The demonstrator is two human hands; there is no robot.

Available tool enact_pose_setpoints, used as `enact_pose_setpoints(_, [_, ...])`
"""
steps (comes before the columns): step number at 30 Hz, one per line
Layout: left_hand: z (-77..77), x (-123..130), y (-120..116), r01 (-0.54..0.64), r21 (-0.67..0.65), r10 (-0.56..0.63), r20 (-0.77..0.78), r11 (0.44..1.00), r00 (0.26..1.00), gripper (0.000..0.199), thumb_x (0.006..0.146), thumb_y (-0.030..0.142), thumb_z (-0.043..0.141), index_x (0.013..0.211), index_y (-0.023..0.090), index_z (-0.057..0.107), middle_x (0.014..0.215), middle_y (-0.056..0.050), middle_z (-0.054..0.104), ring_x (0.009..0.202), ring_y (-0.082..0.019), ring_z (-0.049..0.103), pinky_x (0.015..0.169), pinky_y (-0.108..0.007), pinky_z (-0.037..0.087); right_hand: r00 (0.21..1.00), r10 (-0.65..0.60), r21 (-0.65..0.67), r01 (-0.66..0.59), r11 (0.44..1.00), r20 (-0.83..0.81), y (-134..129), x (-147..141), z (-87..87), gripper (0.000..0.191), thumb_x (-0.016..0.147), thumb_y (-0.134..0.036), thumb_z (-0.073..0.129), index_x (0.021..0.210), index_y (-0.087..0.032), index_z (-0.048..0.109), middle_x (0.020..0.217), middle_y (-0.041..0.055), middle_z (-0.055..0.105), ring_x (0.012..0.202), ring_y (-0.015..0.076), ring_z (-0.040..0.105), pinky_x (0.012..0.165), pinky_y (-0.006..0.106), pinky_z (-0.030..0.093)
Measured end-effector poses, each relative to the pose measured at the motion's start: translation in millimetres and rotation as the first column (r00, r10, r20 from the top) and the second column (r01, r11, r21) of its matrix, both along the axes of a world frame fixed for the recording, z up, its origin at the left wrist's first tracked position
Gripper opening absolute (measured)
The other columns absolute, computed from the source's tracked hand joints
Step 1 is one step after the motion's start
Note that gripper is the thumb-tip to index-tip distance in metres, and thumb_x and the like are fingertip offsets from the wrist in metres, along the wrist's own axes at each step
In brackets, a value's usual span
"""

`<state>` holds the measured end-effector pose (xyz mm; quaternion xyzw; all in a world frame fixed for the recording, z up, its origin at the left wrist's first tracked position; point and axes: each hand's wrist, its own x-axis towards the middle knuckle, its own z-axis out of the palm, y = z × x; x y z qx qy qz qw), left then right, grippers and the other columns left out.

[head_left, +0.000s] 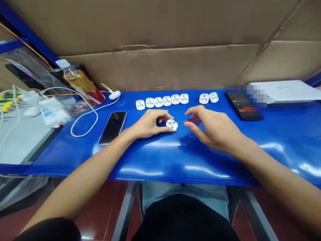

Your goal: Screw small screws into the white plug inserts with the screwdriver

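Observation:
Near the middle of the blue table, my left hand (152,124) pinches a small round white part (172,125) between thumb and fingers. My right hand (213,129) is closed round the dark red handle of a screwdriver (192,121). Its thin shaft points left, and the tip lies over the white part's face. Behind my hands stands a row of several white squarish pieces (167,100) with small metal-coloured spots. Two more such pieces (204,98) sit further right, side by side. Some tiny dark bits (168,110) lie just behind the held part.
On the blue table (160,160), a dark phone (114,127) lies left, beside a white cable (96,117) and a bottle (81,82). Another phone (243,105) and a white box (286,90) are at the right. Cardboard (175,67) stands behind.

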<state>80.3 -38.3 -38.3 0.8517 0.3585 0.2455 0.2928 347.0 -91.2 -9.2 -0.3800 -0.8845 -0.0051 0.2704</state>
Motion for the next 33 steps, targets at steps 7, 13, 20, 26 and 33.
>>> enact_pose_setpoints(7, [0.2, -0.1, 0.0, 0.006, 0.000, -0.006, 0.001, 1.000, 1.000, 0.042, 0.085, 0.051, 0.084, 0.112, 0.019, 0.078, 0.086, -0.001, 0.069, 0.075, -0.015, 0.056, 0.069, -0.027, 0.043, 0.993, 0.114, 0.078, -0.113, 0.990, -0.009, -0.6, -0.5, 0.7, 0.022, 0.098, -0.016, 0.052, 0.119, -0.019, 0.058, 0.110, 0.0139, 0.073, 0.098, 0.0287, 0.071, 0.082, 0.040, 0.057])
enact_pose_setpoints(13, [-0.8, -0.5, 0.3, 0.006, 0.012, -0.006, -0.006, 1.000, 1.000, 0.043, 0.085, 0.050, 0.085, 0.114, 0.019, 0.079, 0.086, 0.000, 0.069, 0.076, -0.014, 0.058, 0.068, -0.027, 0.042, 0.999, -0.007, 0.087, 0.004, 0.996, 0.031, 0.9, 1.5, -0.4, 0.016, 0.107, -0.028, 0.049, 0.115, -0.019, 0.060, 0.095, 0.0092, 0.076, 0.080, 0.0260, 0.072, 0.069, 0.037, 0.053])
enact_pose_setpoints(20, [0.7, 0.7, -1.7, 0.021, 0.015, -0.021, 0.009, 1.000, 1.000, 0.042, 0.085, 0.050, 0.085, 0.113, 0.019, 0.079, 0.090, -0.001, 0.072, 0.077, -0.015, 0.059, 0.069, -0.027, 0.043, 0.999, 0.038, 0.067, -0.037, 0.997, -0.002, -3.2, 0.6, 1.4, 0.017, 0.100, -0.022, 0.054, 0.116, -0.017, 0.059, 0.102, 0.0111, 0.075, 0.086, 0.0262, 0.074, 0.069, 0.036, 0.053])
enact_pose_setpoints(26, [1.3, 1.4, -2.1, 0.016, 0.021, -0.016, 0.005, 1.000, 1.000, 0.041, 0.085, 0.049, 0.086, 0.113, 0.018, 0.079, 0.090, -0.002, 0.073, 0.076, -0.015, 0.059, 0.068, -0.026, 0.042, 0.999, 0.032, 0.089, -0.030, 0.996, -0.016, -0.1, 2.8, -1.1, 0.016, 0.105, -0.024, 0.050, 0.116, -0.018, 0.060, 0.097, 0.0088, 0.075, 0.080, 0.0239, 0.073, 0.069, 0.035, 0.054])
enact_pose_setpoints(33, [4.4, 2.2, -3.4, 0.020, 0.015, -0.019, -0.014, 1.000, 1.000, 0.042, 0.085, 0.050, 0.085, 0.113, 0.018, 0.079, 0.092, -0.003, 0.074, 0.078, -0.016, 0.061, 0.069, -0.027, 0.044, 0.998, 0.064, 0.043, -0.065, 0.997, 0.006, -1.5, 3.6, 0.5, 0.015, 0.105, -0.029, 0.054, 0.116, -0.019, 0.059, 0.092, 0.0067, 0.075, 0.075, 0.0236, 0.072, 0.062, 0.034, 0.050])
